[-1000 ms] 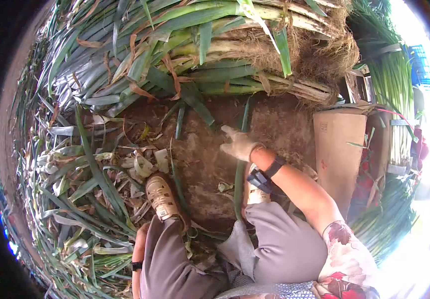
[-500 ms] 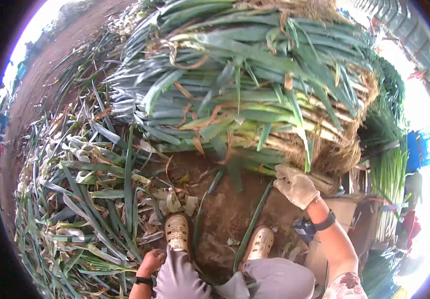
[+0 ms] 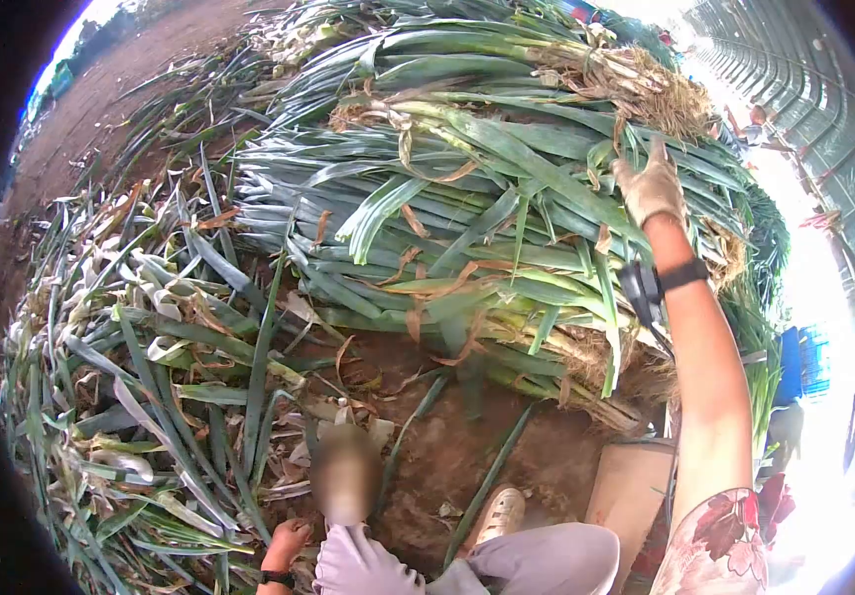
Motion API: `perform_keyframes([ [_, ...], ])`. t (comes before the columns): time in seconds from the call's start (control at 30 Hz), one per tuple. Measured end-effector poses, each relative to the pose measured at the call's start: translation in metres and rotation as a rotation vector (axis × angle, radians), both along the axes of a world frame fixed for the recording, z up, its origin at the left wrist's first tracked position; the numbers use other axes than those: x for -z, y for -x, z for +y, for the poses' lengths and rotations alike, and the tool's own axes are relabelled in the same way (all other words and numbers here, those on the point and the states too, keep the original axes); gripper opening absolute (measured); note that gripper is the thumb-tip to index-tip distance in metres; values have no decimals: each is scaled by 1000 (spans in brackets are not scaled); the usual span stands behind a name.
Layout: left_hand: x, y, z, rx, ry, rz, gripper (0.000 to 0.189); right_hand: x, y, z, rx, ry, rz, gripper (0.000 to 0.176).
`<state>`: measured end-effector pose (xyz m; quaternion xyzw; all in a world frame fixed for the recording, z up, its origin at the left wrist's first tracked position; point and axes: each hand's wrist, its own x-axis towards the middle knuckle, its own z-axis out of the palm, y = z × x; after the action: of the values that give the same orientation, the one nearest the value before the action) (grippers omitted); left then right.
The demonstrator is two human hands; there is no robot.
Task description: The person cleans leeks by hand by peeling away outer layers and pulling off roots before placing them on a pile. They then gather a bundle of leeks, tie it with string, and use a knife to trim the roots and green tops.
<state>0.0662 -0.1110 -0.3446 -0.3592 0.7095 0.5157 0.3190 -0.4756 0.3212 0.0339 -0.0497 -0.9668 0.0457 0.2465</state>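
My right hand [image 3: 652, 190], in a pale work glove, reaches out over the big pile of scallions [image 3: 467, 218]. Its thumb and fingers are spread on or just above the leaves, near the root end, with nothing gripped. Close beyond it lie scallions with shaggy brown roots [image 3: 671, 94]. My left hand [image 3: 290, 541], bare, rests low beside my left knee, fingers curled. Whether it holds anything is hidden. Beside it are loose leaves and peelings [image 3: 170, 337].
A cardboard piece [image 3: 628, 486] stands on the soil right of my shoe [image 3: 503, 511]. Single long leaves [image 3: 492, 476] cross the ground between my feet. A blue crate [image 3: 806, 362] is at the right, along a plastic-covered wall [image 3: 834, 149].
My right hand has moved up and away, from the pile's near lower edge to its upper right part. The view has shifted a little. My left hand stays by the knee.
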Motion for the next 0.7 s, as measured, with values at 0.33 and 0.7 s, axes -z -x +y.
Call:
perform_keyframes([
  [0.33,-7,4,10,-10,-58,-65,25,23,72,30,98,553,-340,44],
  [0.7,-31,-15,12,-142,-37,-65,28,39,10,16,-323,-170,-233,40],
])
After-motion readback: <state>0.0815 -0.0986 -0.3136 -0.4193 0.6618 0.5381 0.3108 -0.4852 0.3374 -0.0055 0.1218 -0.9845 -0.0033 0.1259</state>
